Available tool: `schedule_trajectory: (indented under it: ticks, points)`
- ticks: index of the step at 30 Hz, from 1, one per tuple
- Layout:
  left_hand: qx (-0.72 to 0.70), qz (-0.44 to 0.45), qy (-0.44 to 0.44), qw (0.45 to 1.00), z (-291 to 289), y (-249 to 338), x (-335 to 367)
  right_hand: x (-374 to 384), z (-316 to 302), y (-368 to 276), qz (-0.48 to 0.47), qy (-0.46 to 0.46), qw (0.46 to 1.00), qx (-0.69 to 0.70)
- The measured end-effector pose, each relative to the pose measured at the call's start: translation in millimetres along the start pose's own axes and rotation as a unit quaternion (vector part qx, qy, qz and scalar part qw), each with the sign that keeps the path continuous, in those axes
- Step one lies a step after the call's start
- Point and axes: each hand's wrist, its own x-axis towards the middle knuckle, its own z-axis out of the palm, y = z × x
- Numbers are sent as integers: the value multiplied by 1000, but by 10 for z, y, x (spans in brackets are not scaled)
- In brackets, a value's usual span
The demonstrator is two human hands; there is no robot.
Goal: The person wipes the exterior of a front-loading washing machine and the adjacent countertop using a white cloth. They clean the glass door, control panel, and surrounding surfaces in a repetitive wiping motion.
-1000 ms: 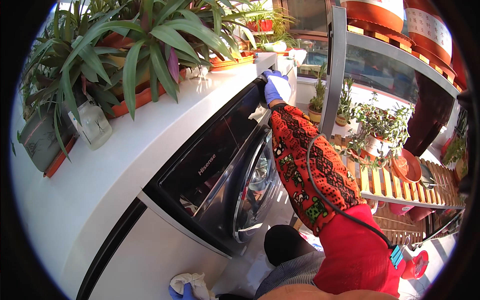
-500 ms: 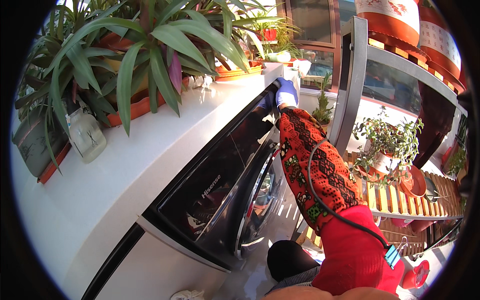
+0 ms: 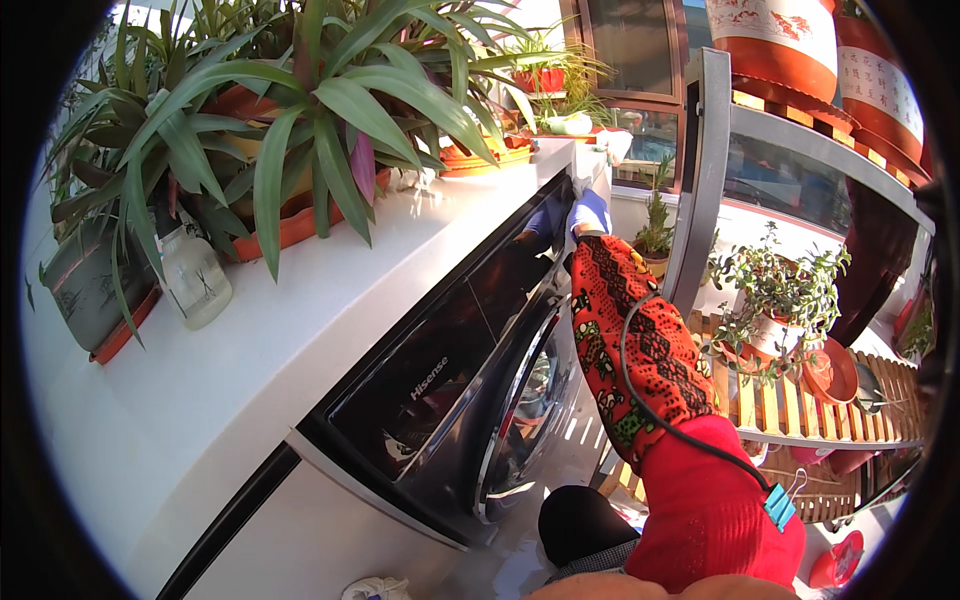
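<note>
My right hand [image 3: 591,212], in a blue-purple glove, reaches to the far end of the black washing machine front [image 3: 440,375]. It is at the panel's far upper corner, just below the white countertop [image 3: 330,290]. Its fingers seem bent against a small dark grey piece [image 3: 568,190] at the panel edge, too small to make out. The glove's reflection shows in the glossy panel. A patterned red and black sleeve cover [image 3: 640,340] covers my right forearm, with a cable running along it to a blue binder clip [image 3: 779,507]. My left hand is out of view.
Leafy potted plants [image 3: 290,130] and a glass jar [image 3: 195,278] line the countertop. Right of my arm stands a grey metal frame [image 3: 700,180] with large pots [image 3: 770,50] above and a leafy plant [image 3: 780,290] on wooden slats. The round washer door [image 3: 520,410] bulges outward below the panel.
My right hand has shifted slightly down along the far edge of the washing machine panel, away from the countertop corner. The whole view has also moved a little.
</note>
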Motion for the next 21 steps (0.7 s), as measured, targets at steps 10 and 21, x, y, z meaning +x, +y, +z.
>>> schedule_trajectory:
  ticks: [10, 21]
  points:
    - [-117, 43, -44, 991, -9, -213, 8, -980, -237, -265, -174, 62, 939, 289]
    - [-188, 21, -64, 980, 79, -147, -54, -2928, -1400, -795, -405, -85, 852, 320]
